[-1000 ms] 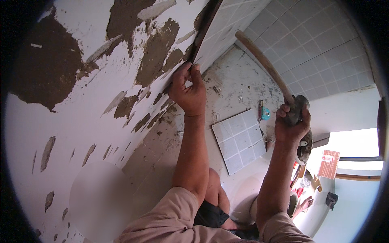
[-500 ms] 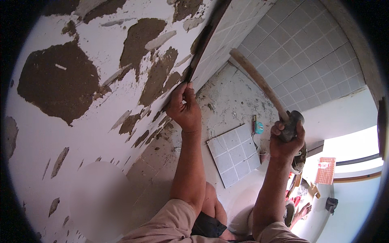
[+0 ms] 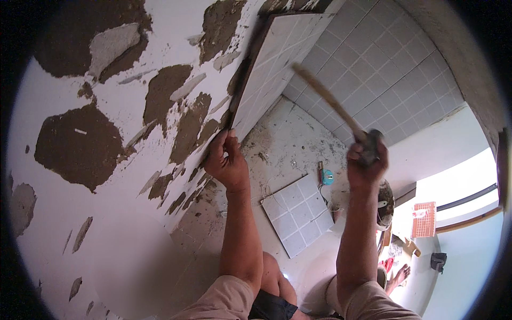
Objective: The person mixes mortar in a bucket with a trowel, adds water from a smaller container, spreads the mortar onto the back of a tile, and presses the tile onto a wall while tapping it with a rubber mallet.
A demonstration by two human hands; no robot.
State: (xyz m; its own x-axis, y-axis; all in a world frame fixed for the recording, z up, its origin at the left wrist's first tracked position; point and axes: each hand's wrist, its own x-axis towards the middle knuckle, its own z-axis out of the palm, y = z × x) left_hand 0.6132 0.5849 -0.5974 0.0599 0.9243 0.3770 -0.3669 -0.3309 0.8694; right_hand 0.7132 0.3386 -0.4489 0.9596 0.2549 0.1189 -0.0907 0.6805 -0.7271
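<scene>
My left hand (image 3: pixel 228 160) is closed at the near lower corner of a large light-grey wall tile (image 3: pixel 274 61), thumb and fingers pinched at its edge. The tile stands against the left wall, a dark gap showing along its side. Raised at the right, my right hand (image 3: pixel 368 162) is wrapped round the dark head of a mallet (image 3: pixel 332 100). Its wooden handle points away, up and to the left, the tip in front of the tile's face. I cannot tell whether the tip touches it.
Brown mortar patches (image 3: pixel 79 144) cover the white left wall (image 3: pixel 133 186). Gridded tiles (image 3: pixel 384 69) line the far wall. On the floor lie a loose grey tile (image 3: pixel 298 213) and a teal tape measure (image 3: pixel 327 177). A bucket (image 3: pixel 385 205) stands at the right, near an orange-red gridded panel (image 3: pixel 424 218).
The view has shifted, bringing the wall tile's far edge into sight. My right hand has moved up and away with the mallet. My left hand stays at the tile's corner.
</scene>
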